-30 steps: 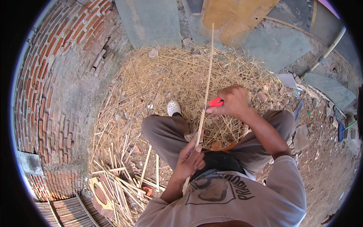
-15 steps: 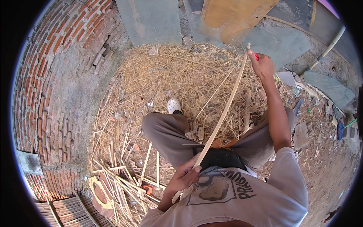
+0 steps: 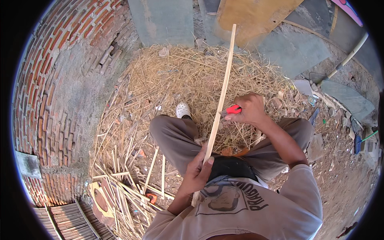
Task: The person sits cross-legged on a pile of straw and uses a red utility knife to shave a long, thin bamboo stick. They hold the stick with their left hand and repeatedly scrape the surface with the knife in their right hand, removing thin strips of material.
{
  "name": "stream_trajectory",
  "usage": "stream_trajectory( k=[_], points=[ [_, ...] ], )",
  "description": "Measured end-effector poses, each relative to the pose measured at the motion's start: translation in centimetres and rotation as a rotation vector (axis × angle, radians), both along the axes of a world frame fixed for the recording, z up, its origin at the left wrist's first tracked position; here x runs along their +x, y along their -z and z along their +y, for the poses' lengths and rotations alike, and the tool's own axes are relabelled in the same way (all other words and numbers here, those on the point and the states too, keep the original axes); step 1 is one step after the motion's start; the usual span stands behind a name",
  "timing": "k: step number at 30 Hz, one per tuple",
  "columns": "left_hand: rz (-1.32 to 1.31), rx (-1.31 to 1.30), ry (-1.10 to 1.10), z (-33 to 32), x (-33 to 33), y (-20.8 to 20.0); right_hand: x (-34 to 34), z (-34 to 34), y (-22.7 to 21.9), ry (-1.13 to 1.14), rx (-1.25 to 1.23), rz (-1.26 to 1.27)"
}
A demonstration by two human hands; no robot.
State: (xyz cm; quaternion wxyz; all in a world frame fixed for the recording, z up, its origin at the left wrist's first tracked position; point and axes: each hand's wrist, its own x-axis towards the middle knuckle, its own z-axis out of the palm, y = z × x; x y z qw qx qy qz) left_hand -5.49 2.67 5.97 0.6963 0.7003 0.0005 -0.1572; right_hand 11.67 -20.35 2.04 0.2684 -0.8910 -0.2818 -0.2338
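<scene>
Brick walling [image 3: 60, 100] rises at the left beside straw-strewn ground [image 3: 180, 76], and over the lap the left hand [image 3: 198, 173] grips a thin pale strip [image 3: 225, 90] slanting up between the knees. At its edge, the right hand [image 3: 254, 110] clasps a red-handled knife [image 3: 233, 109]; should the strip flex or twist, I reckon the blade could skid toward a thigh. Dark lettering crosses the shirt [image 3: 260, 214].

From the left hand [image 3: 195, 175], the long pale wooden strip [image 3: 224, 94] points past twelve o'clock, dry tan straw [image 3: 178, 82] spreads at twelve, the red-brick wall [image 3: 52, 102] stands at ten, thin pale wooden sticks [image 3: 123, 199] lie at eight. The red-handled tool [image 3: 233, 109], in the right hand [image 3: 252, 109], is at the strip's three.
</scene>
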Motion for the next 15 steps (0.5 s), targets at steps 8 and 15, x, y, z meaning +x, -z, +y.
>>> stream_trajectory(
  k=[8, 15],
  points=[
    [0.005, -0.035, -0.004, -0.6, 0.8, -0.5, 2.9, -1.3, 0.9, 0.171, 0.002, 0.040],
    [0.136, -0.092, -0.040, 0.0, 0.4, -0.9, 2.1, -0.5, 0.9, 0.179, -0.001, 0.165]
  ],
)
